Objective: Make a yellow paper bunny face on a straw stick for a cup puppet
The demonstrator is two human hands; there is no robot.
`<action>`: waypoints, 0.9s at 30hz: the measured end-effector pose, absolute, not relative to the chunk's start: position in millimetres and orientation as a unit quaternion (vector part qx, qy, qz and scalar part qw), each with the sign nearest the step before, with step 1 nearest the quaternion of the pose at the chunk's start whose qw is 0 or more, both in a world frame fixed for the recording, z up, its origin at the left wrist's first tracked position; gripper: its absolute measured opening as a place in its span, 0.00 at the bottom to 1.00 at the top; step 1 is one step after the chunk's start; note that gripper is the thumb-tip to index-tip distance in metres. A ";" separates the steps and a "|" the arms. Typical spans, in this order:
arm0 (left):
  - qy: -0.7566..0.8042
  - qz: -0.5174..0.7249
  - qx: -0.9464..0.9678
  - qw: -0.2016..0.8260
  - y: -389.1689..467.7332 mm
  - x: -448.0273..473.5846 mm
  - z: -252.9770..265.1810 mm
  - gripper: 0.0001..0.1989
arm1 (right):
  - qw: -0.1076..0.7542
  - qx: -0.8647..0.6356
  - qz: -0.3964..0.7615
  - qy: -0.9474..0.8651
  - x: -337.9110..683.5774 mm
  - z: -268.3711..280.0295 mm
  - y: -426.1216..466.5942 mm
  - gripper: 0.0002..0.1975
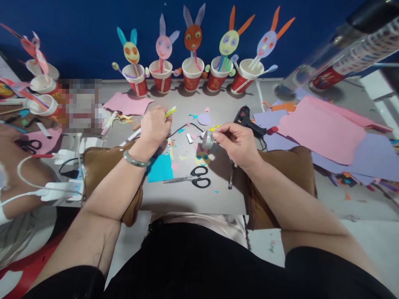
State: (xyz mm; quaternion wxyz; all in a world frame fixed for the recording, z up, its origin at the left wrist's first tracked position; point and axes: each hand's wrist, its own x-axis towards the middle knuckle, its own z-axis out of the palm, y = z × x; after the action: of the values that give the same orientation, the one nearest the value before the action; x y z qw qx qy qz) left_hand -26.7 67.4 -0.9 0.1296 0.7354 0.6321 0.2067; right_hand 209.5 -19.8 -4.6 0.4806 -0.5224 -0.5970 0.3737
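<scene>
My left hand (156, 126), with a bracelet at the wrist, is closed around a slim yellow-green marker (170, 111); its tip sticks out beyond the fingers. Between the fingertips of my right hand (238, 143) is a small roll of clear tape (207, 140). Under the tape lies a yellow paper rabbit face (202, 158) with blue eyes, partly covered. Black-handled scissors (199, 178) rest nearer to me, beside a blue paper sheet (160, 169). A slim cutter-like tool (231, 176) lies below my right hand.
Several red paper cups (191, 79) with paper rabbits line the back. A black glue gun (247, 120) and pink paper (324, 128) lie right. At left are white plugs (59, 191) with cables and another person's arm (25, 178). A clear bottle (311, 58) stands back right.
</scene>
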 end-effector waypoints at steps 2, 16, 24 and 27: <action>0.653 0.149 0.734 0.114 69.2 -26.5 -3.8 0.08 | 0.484 -0.525 0.374 -0.592 210.3 -5.0 -19.8 0.07; 0.608 -0.066 0.791 0.003 63.5 -13.3 -7.0 0.20 | 0.508 -0.512 0.371 -0.585 214.0 -7.6 -16.4 0.11; 0.582 -0.085 0.808 0.028 55.6 -13.0 -0.8 0.19 | 0.508 -0.517 0.377 -0.576 215.7 -7.9 -15.9 0.12; 0.560 -0.073 0.825 0.032 54.9 -18.1 -2.9 0.19 | 0.507 -0.520 0.375 -0.576 215.7 -7.0 -16.5 0.11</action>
State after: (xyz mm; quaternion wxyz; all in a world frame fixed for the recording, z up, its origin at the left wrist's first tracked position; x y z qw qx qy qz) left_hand -18.1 54.9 -2.9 0.0323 0.8249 0.5596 -0.0729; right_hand 215.7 -16.5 -7.0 0.5070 -0.5204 -0.5759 0.3747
